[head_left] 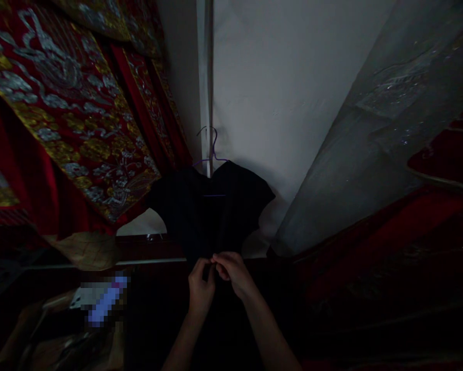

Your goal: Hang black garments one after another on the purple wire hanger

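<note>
A dark short-sleeved garment hangs on a thin purple hanger against the wall. My left hand and my right hand meet at the front of the garment, below its neckline. Both hands have their fingers pinched together, with the fingertips nearly touching. They appear to grip the garment's dark cloth, though any small fastening between the fingertips is too dark to make out. The lower part of the garment fades into shadow around my wrists.
Red cloth with gold and silver embroidery hangs at the left. A translucent plastic sheet slopes down at the right over red fabric. A pale vertical pole runs along the wall. A blurred-out bluish object is at lower left.
</note>
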`<act>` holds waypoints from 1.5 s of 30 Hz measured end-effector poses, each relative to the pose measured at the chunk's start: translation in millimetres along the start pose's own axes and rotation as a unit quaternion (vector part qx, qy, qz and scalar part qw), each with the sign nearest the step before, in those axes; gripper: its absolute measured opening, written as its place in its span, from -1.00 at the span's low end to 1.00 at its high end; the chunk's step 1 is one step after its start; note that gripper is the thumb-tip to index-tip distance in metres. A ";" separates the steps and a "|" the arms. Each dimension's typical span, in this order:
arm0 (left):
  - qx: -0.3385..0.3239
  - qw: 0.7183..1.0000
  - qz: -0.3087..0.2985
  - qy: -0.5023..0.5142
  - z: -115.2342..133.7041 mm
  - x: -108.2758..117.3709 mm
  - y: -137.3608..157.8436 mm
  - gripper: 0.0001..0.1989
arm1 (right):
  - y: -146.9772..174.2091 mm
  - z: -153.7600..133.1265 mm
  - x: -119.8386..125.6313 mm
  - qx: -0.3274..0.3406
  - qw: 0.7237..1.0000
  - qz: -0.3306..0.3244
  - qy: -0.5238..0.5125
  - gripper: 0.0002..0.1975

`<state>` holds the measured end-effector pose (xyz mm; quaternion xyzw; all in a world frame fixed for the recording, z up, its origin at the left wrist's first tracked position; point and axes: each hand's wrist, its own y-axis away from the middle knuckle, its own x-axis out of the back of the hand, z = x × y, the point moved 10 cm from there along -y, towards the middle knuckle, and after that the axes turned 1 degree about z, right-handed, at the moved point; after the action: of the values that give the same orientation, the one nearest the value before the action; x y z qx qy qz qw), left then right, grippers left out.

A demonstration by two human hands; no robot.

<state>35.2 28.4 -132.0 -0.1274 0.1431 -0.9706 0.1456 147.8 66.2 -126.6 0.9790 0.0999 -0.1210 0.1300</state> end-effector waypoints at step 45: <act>0.213 0.832 0.281 0.428 -41.7 129.3 -89.6 -0.90 | -12.4 -18.8 0.1 0.145 0.987 0.020 0.067 -0.73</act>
<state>-118.5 79.4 -115.9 0.3804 0.0100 -0.8518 0.3600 149.0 83.1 -111.9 0.9953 0.0698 -0.0653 -0.0179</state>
